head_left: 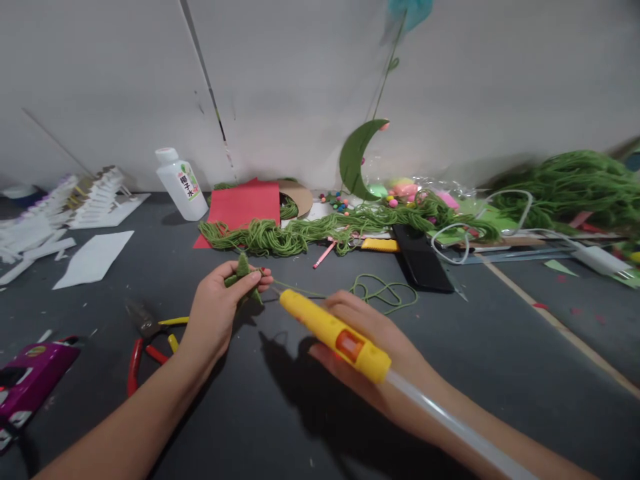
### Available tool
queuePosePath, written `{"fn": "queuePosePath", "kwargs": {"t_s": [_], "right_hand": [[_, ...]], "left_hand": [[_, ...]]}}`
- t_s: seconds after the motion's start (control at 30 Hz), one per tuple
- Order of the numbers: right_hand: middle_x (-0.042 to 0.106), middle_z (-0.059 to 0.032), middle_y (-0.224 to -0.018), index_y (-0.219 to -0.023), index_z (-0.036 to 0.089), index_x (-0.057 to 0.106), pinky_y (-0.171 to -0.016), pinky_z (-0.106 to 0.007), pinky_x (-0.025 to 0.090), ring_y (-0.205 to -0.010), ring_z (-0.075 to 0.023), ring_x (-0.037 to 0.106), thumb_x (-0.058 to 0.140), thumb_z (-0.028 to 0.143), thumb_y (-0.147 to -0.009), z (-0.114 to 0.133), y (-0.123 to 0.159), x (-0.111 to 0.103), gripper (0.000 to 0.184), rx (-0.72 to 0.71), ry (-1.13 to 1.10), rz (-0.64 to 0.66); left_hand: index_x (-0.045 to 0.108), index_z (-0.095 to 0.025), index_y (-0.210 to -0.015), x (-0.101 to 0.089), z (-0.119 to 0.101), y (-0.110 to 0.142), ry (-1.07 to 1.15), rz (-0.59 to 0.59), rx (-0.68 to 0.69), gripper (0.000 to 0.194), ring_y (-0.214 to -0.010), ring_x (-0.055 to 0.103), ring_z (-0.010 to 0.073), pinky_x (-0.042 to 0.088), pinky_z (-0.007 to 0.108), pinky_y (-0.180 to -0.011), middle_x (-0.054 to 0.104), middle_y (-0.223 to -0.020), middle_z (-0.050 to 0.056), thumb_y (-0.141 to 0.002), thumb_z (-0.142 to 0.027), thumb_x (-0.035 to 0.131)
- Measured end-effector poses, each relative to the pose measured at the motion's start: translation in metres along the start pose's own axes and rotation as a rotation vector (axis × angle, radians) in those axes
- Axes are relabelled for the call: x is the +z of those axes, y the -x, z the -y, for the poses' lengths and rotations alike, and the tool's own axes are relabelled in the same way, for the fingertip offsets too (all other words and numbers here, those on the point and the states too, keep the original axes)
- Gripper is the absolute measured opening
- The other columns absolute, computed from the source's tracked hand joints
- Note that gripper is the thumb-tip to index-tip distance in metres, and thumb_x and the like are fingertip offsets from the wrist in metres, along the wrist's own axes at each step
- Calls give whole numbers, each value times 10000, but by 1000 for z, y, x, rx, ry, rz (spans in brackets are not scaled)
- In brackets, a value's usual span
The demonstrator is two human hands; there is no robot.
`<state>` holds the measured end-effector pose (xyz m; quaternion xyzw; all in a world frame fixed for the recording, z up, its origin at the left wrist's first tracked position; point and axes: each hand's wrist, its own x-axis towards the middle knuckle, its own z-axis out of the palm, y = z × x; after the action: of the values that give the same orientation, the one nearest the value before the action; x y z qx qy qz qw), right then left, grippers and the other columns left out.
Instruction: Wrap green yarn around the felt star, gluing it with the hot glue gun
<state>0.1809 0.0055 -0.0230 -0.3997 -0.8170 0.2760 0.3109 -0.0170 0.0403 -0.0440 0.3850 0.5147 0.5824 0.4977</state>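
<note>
My left hand (231,287) is closed on a small green felt star (243,267), pinched between thumb and fingers, with a bit of red by the fingertips. My right hand (370,333) is wrapped round a yellow hot glue gun (320,320) with a long clear glue stick (455,423) sticking out of its back. The gun's nozzle points left, close to the star and my left fingertips; whether it touches is unclear. A thin green yarn (385,293) runs from near the star and lies in loops on the dark table.
Pliers (145,327) with red handles and a purple tool (37,377) lie at the left. A white bottle (183,187), red paper (245,203), green yarn bundles (270,237), a box cutter (380,245) and a black phone (423,260) line the back. A green crescent (357,160) leans on the wall.
</note>
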Motion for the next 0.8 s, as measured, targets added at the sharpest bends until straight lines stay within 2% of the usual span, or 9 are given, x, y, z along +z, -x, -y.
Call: {"fn": "queuePosePath", "kwargs": {"t_s": [0.07, 0.27, 0.4, 0.8], "right_hand": [[465, -17, -689, -666, 212, 417, -551, -280, 387, -608, -151, 459, 492, 289, -819, 0, -2, -3, 187, -7, 53, -60], [447, -1, -595, -602, 219, 376, -510, -286, 352, -542, -147, 437, 482, 286, -822, 1, -1, -7, 254, -34, 183, -96], [454, 12, -573, -590, 218, 368, -474, -269, 338, -495, -126, 421, 489, 302, -815, -1, -1, -6, 269, -21, 215, -72], [469, 2, -572, -593, 219, 361, -474, -274, 342, -495, -134, 429, 468, 333, -820, 0, 0, -6, 276, 55, 241, -32]], "left_hand": [[641, -140, -770, 3, -1, 5, -21, 27, -3, 166, -718, 654, 150, 492, 274, -749, 720, -803, 48, -677, -257, 713], [643, -157, -792, 6, -3, 15, -119, 106, 20, 128, -732, 655, 131, 483, 220, -722, 718, -792, 24, -727, -261, 683], [654, -173, -795, 6, -3, 18, -207, 121, 36, 118, -698, 646, 118, 477, 188, -662, 708, -735, -3, -736, -272, 675], [653, -186, -801, 6, -2, 19, -199, 136, 53, 92, -673, 613, 89, 459, 166, -660, 692, -706, -34, -747, -259, 667]]}}
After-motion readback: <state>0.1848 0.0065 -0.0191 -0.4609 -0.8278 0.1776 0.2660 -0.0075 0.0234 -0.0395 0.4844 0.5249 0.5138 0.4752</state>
